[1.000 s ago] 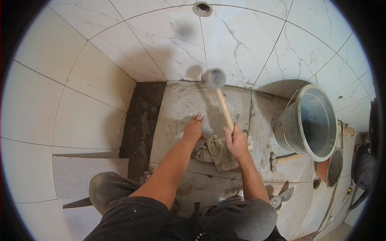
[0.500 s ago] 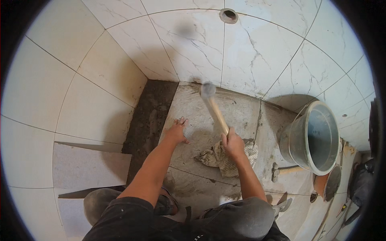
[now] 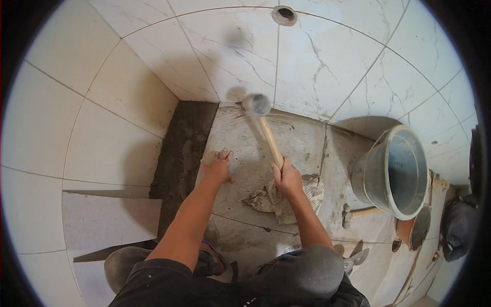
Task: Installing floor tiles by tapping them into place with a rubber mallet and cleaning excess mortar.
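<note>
My right hand (image 3: 288,179) is wrapped round the wooden handle of a rubber mallet (image 3: 270,137). Its grey head is slightly blurred and appears above the far edge of a large floor tile (image 3: 302,138), by the marbled wall. With fingers spread, my left hand (image 3: 219,168) rests on the left part of that dusty tile. A dirty striped rag (image 3: 295,207) lies on the floor beneath my right wrist. Along the tile's left side runs a strip of dark, rough mortar (image 3: 180,153), beside the left wall.
A grey bucket (image 3: 362,176) stands at the right, with a small hammer (image 3: 364,213) beside it. Cut tile pieces (image 3: 110,217) lean at the left wall. A trowel-like metal tool (image 3: 356,260) lies by my right knee. A round pipe hole (image 3: 284,16) opens in the far wall.
The mallet head has swung slightly left and its face now shows more toward me. My left hand keeps its place on the tile. The whole view has shifted a little.
</note>
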Demonstrator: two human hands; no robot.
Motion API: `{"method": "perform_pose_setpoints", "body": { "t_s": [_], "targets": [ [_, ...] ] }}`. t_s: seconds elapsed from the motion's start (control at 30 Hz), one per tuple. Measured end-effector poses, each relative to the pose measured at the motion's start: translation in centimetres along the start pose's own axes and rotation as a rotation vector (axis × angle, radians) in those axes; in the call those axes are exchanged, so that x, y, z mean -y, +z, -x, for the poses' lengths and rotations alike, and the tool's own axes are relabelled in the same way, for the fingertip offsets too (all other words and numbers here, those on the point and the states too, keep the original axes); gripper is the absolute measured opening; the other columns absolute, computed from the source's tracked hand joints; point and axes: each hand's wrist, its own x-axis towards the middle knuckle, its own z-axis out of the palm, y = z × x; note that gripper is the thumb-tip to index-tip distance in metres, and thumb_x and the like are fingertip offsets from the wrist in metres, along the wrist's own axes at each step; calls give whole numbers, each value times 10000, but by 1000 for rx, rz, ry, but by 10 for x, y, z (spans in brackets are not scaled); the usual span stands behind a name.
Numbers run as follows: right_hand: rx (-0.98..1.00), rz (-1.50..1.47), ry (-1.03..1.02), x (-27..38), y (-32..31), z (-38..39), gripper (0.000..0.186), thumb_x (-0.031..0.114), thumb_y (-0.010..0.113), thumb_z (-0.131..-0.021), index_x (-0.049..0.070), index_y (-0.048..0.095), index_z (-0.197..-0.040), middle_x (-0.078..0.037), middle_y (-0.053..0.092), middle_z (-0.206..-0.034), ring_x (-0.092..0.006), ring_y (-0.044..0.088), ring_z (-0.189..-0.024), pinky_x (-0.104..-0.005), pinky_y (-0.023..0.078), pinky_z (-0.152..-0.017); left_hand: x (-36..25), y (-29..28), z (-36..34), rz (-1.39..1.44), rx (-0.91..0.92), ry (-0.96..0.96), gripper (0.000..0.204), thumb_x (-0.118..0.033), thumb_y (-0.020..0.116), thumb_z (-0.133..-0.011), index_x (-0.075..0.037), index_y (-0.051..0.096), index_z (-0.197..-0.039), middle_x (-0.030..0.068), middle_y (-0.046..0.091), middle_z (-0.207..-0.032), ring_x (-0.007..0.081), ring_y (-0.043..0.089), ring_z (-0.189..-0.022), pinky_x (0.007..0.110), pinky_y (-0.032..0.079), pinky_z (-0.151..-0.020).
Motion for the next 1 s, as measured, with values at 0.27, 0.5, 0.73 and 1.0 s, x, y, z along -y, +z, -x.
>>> {"method": "perform_pose_setpoints", "body": {
  "t_s": [0.27,0.5,0.73,1.0],
  "targets": [
    [-11,78,101,-30,4,0,369,357,560,-984,23,491,-1122,-253,668,-787,-455,670,-720,-540,523,-637,-13,-3,-1,-50,-30,71,1189,-455,884,-685,-297,151,-1608,-62,106,-1688,234,172,-1540,701,228,-1175],
    [-1,-67,-55,21,-23,7,347,358,538,-993,29,468,-1082,-227,689,-810,-443,672,-704,-541,529,-644,-7,2,-5,-96,-21,13,1217,-474,892,-665,-302,145,-1610,-80,120,-1684,212,161,-1542,687,204,-1191],
    [160,142,79,-19,1,22,384,407,527,-997,34,464,-1060,-231,679,-795,-450,665,-699,-513,532,-617,-7,10,-10,-80,-37,40,1252,-465,900,-639,-284,137,-1615,-50,81,-1694,242,157,-1544,713,191,-1176],
    [-59,-348,31,23,-32,40,378,340,637,-961,28,522,-1139,-181,663,-731,-364,681,-651,-445,532,-601,-10,-3,4,-67,-68,9,1170,-417,892,-660,-250,216,-1599,-7,194,-1673,239,203,-1532,623,255,-1192]
  ]
}}
